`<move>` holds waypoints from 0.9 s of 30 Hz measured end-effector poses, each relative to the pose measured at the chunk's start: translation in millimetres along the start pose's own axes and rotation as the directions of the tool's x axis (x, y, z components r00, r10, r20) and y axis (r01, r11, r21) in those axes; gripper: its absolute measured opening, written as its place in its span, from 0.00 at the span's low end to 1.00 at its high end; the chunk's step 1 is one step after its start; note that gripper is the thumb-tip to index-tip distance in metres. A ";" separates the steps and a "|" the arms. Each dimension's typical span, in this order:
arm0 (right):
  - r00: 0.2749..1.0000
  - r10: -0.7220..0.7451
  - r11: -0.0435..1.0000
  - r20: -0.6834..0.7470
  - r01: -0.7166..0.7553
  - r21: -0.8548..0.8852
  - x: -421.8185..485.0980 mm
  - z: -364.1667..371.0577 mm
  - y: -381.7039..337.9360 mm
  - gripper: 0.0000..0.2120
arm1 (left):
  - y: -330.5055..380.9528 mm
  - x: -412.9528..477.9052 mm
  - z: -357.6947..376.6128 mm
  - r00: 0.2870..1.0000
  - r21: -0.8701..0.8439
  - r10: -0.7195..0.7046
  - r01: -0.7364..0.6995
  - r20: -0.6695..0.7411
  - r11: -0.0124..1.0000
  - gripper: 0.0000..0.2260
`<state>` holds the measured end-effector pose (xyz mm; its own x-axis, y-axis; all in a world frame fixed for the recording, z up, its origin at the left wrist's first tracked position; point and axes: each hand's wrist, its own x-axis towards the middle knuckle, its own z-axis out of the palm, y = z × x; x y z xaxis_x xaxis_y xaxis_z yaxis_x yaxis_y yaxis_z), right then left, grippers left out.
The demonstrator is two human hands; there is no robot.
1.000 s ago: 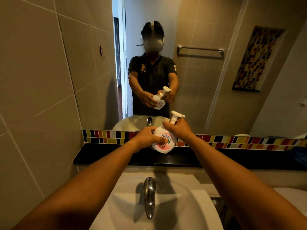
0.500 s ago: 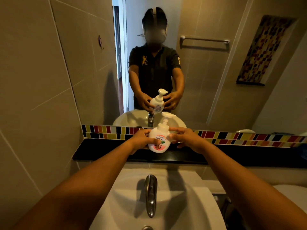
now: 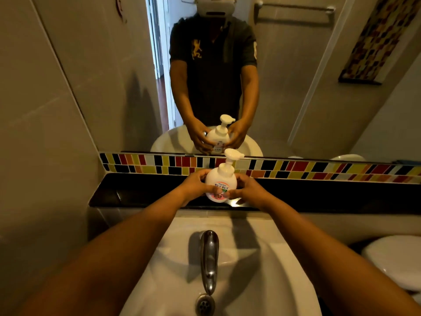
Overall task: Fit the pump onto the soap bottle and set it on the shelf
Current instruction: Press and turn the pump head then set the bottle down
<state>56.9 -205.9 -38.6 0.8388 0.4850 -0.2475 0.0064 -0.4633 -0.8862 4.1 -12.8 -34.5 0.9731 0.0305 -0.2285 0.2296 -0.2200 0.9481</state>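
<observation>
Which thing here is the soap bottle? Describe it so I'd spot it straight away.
Start at the white sink with the metal tap, then look just behind it to the black shelf under the mirror. The soap bottle stands upright there between the left hand and right hand. It is the only round white bottle, topped by a white pump, with a pink label.

Bare forearms extend from a person who, reflected in the mirror, wears a dark short-sleeved polo shirt point(image 3: 213, 65) with a gold embroidered chest emblem point(image 3: 196, 49) and a white head-mounted headset point(image 3: 215, 5).
</observation>
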 end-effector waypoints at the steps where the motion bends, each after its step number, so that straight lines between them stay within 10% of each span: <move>1: 1.000 0.002 1.000 -0.004 -0.002 -0.004 3.8 -0.1 3.2 0.30 | -2.2 3.5 0.1 1.000 0.011 0.006 -0.006 0.004 1.000 0.30; 27: 0.997 -0.053 0.996 -0.051 0.050 -0.069 47.5 -1.3 12.3 0.31 | -29.3 50.2 -14.4 1.000 0.027 0.010 -0.010 -0.007 1.000 0.33</move>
<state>97.5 -189.6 -60.8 0.8638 0.4708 -0.1796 0.0855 -0.4883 -0.8685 46.5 9.2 -70.5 0.9755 0.0348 -0.2173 0.2191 -0.2462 0.9441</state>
